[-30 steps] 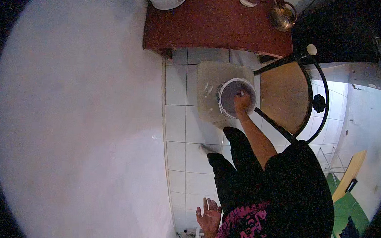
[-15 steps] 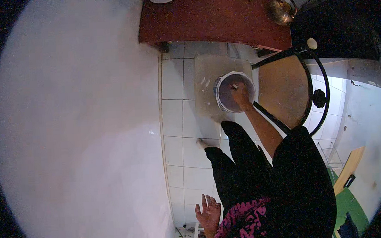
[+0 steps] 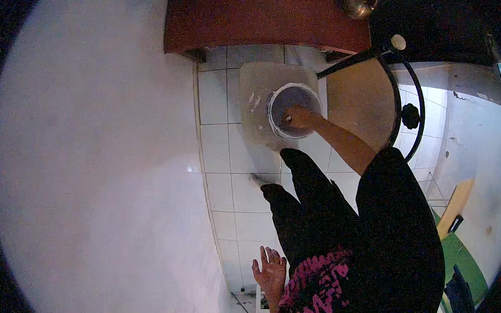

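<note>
A round bucket (image 3: 273, 117) with a white rim stands on a pale, stained square piece (image 3: 252, 102) ahead of me. My right hand (image 3: 300, 117) reaches down into it, fingers curled around something with a small pale end. The rest of that thing cannot be made out. Greyish contents (image 3: 295, 97) show inside the bucket. Low on the left, my left hand (image 3: 271, 273) is held away from the bucket with palm showing and fingers stretched, holding nothing.
A red-brown table (image 3: 266, 19) at the far side bears a metal kettle (image 3: 356, 2). Right of the bucket stands a chair (image 3: 361, 102) with a black frame. A pale wall (image 3: 103, 153) fills the left. Wooden plank (image 3: 456, 208) and green surface (image 3: 461, 261) lie lower right.
My right hand has moved within the bucket, from its middle toward its near left side. The whole view has shifted slightly. My left hand stays open.
</note>
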A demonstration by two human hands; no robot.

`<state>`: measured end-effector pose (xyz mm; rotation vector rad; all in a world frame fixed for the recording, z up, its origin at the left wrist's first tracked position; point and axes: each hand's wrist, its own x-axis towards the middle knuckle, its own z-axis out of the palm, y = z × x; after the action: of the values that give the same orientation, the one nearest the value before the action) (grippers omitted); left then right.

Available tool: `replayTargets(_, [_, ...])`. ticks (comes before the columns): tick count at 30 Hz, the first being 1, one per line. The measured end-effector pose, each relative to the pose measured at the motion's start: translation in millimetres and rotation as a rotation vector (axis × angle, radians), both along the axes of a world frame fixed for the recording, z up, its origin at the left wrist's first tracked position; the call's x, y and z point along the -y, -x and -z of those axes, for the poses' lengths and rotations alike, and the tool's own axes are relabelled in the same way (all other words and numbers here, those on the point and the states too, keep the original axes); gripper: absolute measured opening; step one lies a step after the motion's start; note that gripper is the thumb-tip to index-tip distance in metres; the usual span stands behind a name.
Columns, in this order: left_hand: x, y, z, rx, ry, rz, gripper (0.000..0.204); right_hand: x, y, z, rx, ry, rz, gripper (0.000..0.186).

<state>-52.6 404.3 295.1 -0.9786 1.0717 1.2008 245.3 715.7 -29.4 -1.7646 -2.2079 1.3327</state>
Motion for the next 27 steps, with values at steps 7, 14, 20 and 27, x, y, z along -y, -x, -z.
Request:
replayTargets(7, [7, -1, -1, -0.030, 0.038, 0.005, 0.052, -23, -7, 38, -0.191, 0.008, 0.098, 0.022])
replayTargets(14, [8, 1, -1, -0.029, -0.001, 0.000, 0.052, -11, 3, 5, -0.020, 0.085, -0.202, 0.031])
replayTargets(20, [9, 1, -4, -0.020, 0.023, -0.005, 0.052, -44, 0, -21, -0.015, 0.177, -0.088, 0.033])
replayTargets(27, [15, -2, -3, -0.002, 0.028, -0.059, 0.052, -15, -34, 88, 0.078, -0.062, 0.080, 0.027])
